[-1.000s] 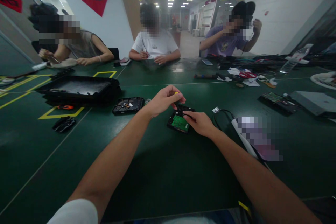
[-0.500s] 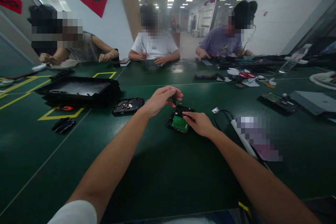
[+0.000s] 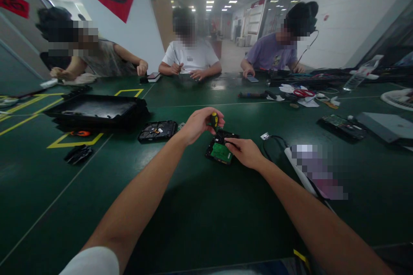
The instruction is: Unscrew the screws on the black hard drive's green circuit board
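A hard drive (image 3: 221, 153) with a green circuit board lies on the green table in front of me. Above its far edge, my left hand (image 3: 201, 125) is closed around a screwdriver (image 3: 214, 120) with a black and yellow handle; the handle stands upright and its tip points down at the drive. My right hand (image 3: 244, 150) rests at the drive's right side, thumb and fingers pinched together over the board. Something thin and dark shows at those fingertips, too small to name.
Left of the drive lies another hard drive (image 3: 157, 131), and beyond it a black tray (image 3: 97, 107). On the right are a white power strip (image 3: 300, 172), a third drive (image 3: 342, 127) and a grey box (image 3: 385, 125). Three people sit across the table.
The screwdriver's handle has turned in my left hand, so its yellow part now shows. Both hands keep nearly the same place over the drive.
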The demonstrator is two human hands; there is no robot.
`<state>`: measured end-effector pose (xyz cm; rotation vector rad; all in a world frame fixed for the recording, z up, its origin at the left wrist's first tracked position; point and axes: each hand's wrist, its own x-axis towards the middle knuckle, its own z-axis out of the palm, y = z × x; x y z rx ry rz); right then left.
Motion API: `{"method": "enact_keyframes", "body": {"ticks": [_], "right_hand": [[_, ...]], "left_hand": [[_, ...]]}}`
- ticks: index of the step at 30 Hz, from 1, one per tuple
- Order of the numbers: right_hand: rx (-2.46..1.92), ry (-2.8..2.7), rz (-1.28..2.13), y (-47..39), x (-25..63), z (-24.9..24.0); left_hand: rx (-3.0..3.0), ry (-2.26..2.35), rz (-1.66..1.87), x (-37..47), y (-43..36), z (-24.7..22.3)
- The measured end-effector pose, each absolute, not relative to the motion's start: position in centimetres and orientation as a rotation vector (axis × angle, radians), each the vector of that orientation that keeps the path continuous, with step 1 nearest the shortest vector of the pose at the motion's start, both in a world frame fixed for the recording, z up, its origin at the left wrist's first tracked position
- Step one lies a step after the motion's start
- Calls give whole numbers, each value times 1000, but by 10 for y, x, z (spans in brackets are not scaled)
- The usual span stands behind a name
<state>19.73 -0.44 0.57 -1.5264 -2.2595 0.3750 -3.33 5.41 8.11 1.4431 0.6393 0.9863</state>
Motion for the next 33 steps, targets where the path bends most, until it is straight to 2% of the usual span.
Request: {"method": "enact_keyframes", "body": {"ticks": [11, 19, 27, 33], "right_hand": [[-1515, -2257, 372, -4, 197, 5], [-1500, -2253, 381, -3, 199, 1], [-1502, -2243, 400, -2, 199, 0], [-1504, -2242, 408, -2, 198, 2]], "left_hand": [[1645, 772, 1114, -32, 53, 82], [1697, 760, 1022, -32, 50, 84], [1777, 862, 1202, -31, 54, 81], [1907, 821, 1180, -31, 54, 83]]}}
